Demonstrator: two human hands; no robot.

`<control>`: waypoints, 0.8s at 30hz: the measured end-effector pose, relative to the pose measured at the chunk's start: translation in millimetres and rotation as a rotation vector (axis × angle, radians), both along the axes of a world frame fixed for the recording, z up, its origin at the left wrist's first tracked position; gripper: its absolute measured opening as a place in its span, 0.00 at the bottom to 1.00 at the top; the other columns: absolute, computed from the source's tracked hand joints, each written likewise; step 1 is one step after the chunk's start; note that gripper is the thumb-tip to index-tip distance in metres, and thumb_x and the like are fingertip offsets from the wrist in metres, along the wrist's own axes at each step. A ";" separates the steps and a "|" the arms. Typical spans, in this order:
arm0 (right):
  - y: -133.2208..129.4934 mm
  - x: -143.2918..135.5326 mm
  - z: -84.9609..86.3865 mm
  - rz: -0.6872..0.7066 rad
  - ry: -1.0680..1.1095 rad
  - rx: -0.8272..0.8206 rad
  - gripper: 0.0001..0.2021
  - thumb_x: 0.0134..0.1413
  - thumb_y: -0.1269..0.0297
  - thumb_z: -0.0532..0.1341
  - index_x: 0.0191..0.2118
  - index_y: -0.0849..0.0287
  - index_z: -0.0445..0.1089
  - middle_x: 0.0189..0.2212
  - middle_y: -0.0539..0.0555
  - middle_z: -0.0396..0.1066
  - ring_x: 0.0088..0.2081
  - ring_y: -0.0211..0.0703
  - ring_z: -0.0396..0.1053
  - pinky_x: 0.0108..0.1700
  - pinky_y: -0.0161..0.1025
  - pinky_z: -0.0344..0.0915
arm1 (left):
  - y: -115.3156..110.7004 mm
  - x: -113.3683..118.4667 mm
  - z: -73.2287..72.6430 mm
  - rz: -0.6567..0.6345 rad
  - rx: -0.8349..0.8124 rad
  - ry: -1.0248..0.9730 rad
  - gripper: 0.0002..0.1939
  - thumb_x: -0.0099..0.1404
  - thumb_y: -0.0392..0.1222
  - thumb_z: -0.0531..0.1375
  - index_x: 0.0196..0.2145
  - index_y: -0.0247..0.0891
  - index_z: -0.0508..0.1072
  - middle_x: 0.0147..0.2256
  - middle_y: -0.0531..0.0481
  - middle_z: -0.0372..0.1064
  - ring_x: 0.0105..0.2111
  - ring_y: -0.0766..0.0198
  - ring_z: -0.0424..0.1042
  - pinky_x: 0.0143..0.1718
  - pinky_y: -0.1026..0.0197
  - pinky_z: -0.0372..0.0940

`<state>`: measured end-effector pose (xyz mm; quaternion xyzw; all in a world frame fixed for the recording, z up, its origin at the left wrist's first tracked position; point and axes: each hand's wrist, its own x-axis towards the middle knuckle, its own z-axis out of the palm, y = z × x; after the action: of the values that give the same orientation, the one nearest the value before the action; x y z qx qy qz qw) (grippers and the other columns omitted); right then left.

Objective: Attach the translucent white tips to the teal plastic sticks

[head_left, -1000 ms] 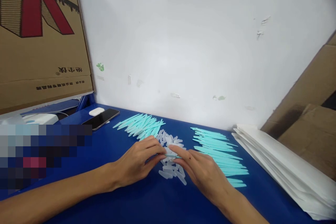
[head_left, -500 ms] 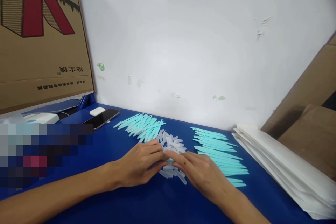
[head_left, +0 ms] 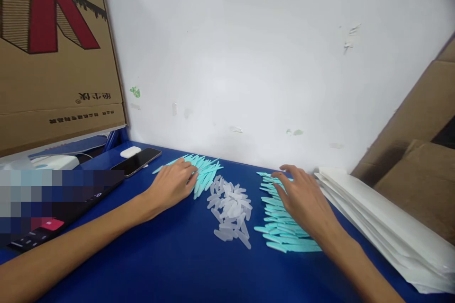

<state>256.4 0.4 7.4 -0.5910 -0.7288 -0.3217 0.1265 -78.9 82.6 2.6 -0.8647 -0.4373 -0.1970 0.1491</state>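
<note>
On the blue table (head_left: 159,255) lie two groups of thin turquoise sticks, a left pile (head_left: 206,173) and a right row (head_left: 284,227). Between them is a heap of small translucent whitish pieces (head_left: 231,206). My left hand (head_left: 176,182) rests at the left pile with fingers curled and thumb close to the fingertips; what it pinches, if anything, is too small to name. Over the upper part of the right row is my right hand (head_left: 302,194), its fingers spread and bent, with nothing seen in it.
A phone (head_left: 138,161) and a white case (head_left: 130,152) lie at the back left. White sheets or bags (head_left: 384,227) are stacked on the right. Cardboard (head_left: 53,71) stands at the left, more (head_left: 423,151) at the right, and a white wall (head_left: 227,57) behind.
My hands have parted from above the translucent heap: the left moved to the left pile, the right to the right row. An additional turquoise stick juts out at the right row's left side.
</note>
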 end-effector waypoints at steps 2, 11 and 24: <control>1.7 4.2 -2.0 -0.021 -0.029 -0.081 0.11 0.65 0.69 0.57 0.49 0.58 0.74 0.49 0.62 0.71 0.47 0.56 0.70 0.49 0.52 0.65 | 0.6 -1.1 5.1 0.110 -0.027 0.077 0.16 0.72 0.40 0.51 0.34 0.34 0.77 0.32 0.43 0.74 0.37 0.52 0.71 0.26 0.60 0.57; 3.7 1.2 -2.5 -0.067 0.013 -0.357 0.08 0.66 0.67 0.60 0.43 0.53 0.77 0.39 0.55 0.79 0.45 0.52 0.74 0.55 0.55 0.58 | -8.5 4.1 3.0 0.189 -0.044 0.139 0.18 0.73 0.46 0.51 0.37 0.32 0.77 0.34 0.40 0.73 0.40 0.48 0.72 0.27 0.58 0.62; 0.8 -0.4 4.4 -0.011 0.075 -0.525 0.12 0.65 0.71 0.58 0.37 0.52 0.79 0.34 0.53 0.80 0.42 0.50 0.76 0.56 0.53 0.56 | -20.0 15.0 -20.0 -0.402 -0.061 0.119 0.12 0.74 0.41 0.53 0.47 0.38 0.75 0.45 0.43 0.67 0.45 0.53 0.65 0.40 0.54 0.67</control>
<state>256.1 1.2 11.8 -0.6192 -0.7788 -0.1004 -0.0059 -63.9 62.7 -17.5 -0.9488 -0.2523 -0.1581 0.1061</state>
